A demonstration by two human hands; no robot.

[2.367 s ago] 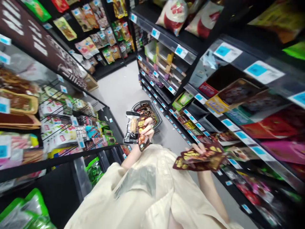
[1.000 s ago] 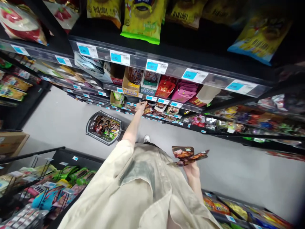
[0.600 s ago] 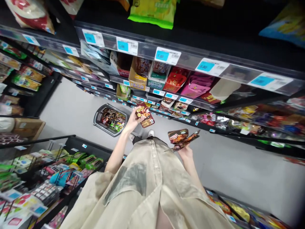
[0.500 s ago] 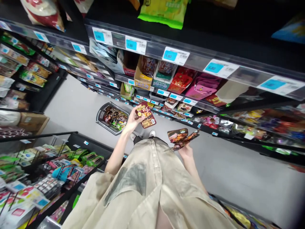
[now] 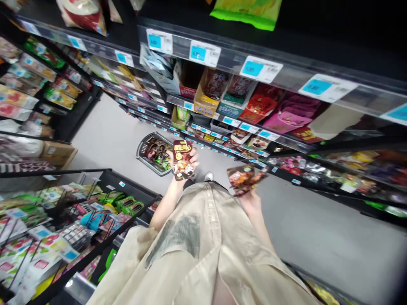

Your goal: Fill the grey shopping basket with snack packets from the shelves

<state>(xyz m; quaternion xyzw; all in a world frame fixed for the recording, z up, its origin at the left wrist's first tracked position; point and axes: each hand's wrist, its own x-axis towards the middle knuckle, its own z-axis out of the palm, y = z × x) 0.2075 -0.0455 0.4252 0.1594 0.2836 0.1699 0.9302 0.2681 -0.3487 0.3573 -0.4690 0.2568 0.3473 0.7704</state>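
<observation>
My left hand [image 5: 193,157] is closed around a dark red snack packet [image 5: 182,159] with yellow lettering and a food picture, its printed face turned up toward me. My right hand [image 5: 251,201] grips several dark brown snack packets [image 5: 242,178] fanned apart, with food pictures on them; they are a little blurred, and my fingers are partly hidden beneath them. On the floor beyond my left hand stands a black shopping basket [image 5: 142,149] with assorted packets inside, its near right side partly covered by the red packet.
A long dark shelf [image 5: 286,55] with price tags runs across the front, holding boxed and bagged snacks, among them pink packets [image 5: 291,114]. Another rack [image 5: 104,212] of packaged food stands close on my left. A cardboard box [image 5: 59,153] sits farther left. Grey floor [image 5: 302,224] lies between.
My left hand has turned the dark red packet more upright and shifted it slightly left, in front of the basket's edge. My right hand keeps its packets, tilted slightly. The whole view has shifted.
</observation>
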